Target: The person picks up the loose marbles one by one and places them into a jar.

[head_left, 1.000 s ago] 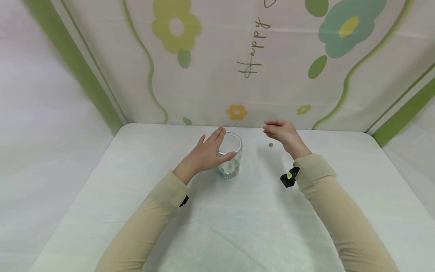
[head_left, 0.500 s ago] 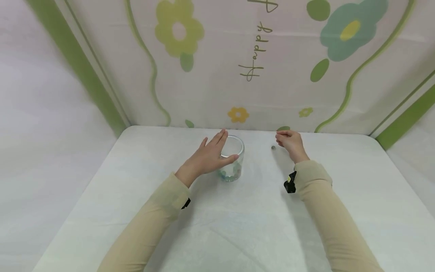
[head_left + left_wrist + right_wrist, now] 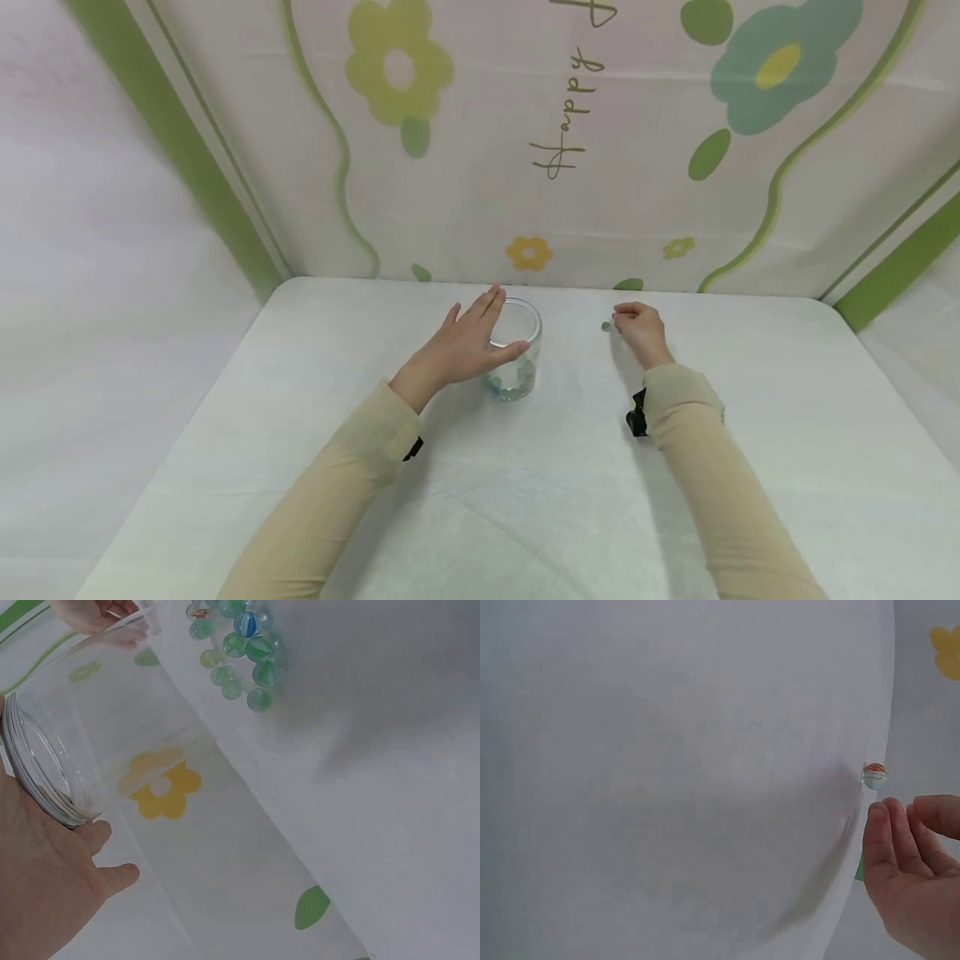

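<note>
A clear glass jar [image 3: 517, 358] stands on the white-covered table, with several green marbles [image 3: 259, 649] and a blue-striped one [image 3: 247, 624] at its bottom. My left hand [image 3: 468, 343] rests on its left rim, fingers spread fairly straight behind and thumb in front. To the jar's right lies a loose clear marble [image 3: 875, 777] with an orange swirl. My right hand [image 3: 642, 332] is low beside that marble, fingertips just short of it in the right wrist view. The fingers are loosely bent, and nothing shows between them and the thumb.
A white cloth covers the tabletop [image 3: 480, 500]. Behind its far edge rises a flower-printed curtain [image 3: 465, 183], and white fabric hangs at both sides. Each wrist carries a small black camera [image 3: 637, 414].
My right hand has come down and closer to my body, ending beside the loose marble. My left hand stays at the jar. The head view has shifted slightly.
</note>
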`<state>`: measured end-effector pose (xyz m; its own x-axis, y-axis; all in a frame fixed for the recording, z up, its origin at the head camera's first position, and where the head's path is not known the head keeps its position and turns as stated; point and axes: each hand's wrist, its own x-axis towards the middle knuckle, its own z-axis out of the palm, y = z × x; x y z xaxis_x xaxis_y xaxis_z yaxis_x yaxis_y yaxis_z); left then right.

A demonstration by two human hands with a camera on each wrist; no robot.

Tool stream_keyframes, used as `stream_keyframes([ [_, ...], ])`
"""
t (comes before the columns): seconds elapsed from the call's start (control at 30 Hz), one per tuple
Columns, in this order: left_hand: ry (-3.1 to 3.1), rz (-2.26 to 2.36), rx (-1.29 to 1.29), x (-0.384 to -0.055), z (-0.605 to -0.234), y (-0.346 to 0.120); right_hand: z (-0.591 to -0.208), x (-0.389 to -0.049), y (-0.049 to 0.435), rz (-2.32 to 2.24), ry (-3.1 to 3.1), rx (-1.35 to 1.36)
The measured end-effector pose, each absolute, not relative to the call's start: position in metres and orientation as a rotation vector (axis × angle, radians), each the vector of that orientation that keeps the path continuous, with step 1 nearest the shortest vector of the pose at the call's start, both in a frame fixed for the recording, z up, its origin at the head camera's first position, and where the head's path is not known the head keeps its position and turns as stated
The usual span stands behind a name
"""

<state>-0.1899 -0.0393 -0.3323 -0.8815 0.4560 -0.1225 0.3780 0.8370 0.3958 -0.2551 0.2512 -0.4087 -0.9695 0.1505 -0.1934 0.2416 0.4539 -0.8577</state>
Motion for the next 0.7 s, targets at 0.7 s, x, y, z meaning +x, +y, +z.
stream_keyframes([
  [0.7, 2.801, 0.548, 0.637, -0.190, -0.333, -0.038, -0.421, -0.256, 0.244, -1.417, 2.658, 0.302],
])
